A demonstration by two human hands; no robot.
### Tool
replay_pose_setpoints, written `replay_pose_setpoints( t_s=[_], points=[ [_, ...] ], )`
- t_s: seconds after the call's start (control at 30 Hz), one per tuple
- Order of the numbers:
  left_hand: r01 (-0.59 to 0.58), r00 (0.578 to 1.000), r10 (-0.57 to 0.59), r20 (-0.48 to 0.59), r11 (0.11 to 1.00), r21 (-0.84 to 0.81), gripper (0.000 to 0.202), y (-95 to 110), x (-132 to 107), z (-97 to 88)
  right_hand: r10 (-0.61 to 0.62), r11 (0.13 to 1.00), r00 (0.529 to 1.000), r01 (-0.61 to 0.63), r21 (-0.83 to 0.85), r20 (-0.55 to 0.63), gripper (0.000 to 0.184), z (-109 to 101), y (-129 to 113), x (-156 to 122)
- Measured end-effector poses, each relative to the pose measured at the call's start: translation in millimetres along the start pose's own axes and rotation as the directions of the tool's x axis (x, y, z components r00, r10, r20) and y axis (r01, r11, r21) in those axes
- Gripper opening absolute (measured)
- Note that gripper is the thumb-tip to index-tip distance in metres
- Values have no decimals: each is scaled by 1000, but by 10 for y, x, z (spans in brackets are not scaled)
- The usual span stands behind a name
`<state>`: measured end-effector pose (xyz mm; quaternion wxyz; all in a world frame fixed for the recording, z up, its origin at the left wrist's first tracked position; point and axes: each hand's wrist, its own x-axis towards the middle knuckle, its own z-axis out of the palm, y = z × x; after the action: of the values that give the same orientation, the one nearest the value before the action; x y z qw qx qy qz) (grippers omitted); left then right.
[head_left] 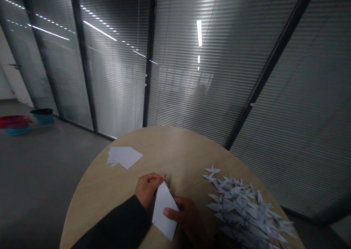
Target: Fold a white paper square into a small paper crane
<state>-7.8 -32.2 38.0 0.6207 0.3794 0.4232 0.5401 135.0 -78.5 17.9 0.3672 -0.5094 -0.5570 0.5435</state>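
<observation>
A folded white paper sheet [163, 210] lies slanted on the round wooden table [178, 150] near its front edge. My left hand [148, 188], in a dark sleeve, pinches the paper's top corner with curled fingers. My right hand [189, 218] grips the paper's right edge, thumb pressed on top of it. Both hands rest low over the tabletop.
A small stack of white paper sheets [124, 156] lies at the table's left. A heap of several folded paper cranes [244, 208] covers the right side. Glass walls with blinds stand behind. Red and blue basins [16, 124] sit on the floor, far left.
</observation>
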Motion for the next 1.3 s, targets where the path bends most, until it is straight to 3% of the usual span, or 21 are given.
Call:
replay_pose_setpoints(
  t_s=[0.3, 0.47, 0.83, 0.97, 1.13, 1.3],
  points=[
    [26, 992, -34, 120, 997, 69, 50, 20, 3, 46, 13, 1000, 994, -16, -24, -108, 37, -41, 23, 11],
    [49, 993, -55, 104, 996, 68, 51, 57, -41, 77, 10, 997, 992, -20, -80, -123, 36, -46, -11, -2],
    [9, 996, -16, 90, 997, 82, 48, -45, -3, 35, -10, 999, 997, 7, -53, -73, 37, -66, 157, 69],
    [3, 994, -15, 109, 994, 110, 46, -83, 24, 17, -39, 996, 990, 26, -91, -137, 36, -51, 228, 117],
    [-9, 990, -15, 143, 987, 162, 43, -88, 14, 12, -131, 988, 946, 100, -115, -296, 35, -81, 199, 133],
    [-34, 989, 5, 151, 982, 185, 41, -90, 4, 20, -145, 979, 942, 92, -183, -302, 32, -113, 98, 85]
  ],
)
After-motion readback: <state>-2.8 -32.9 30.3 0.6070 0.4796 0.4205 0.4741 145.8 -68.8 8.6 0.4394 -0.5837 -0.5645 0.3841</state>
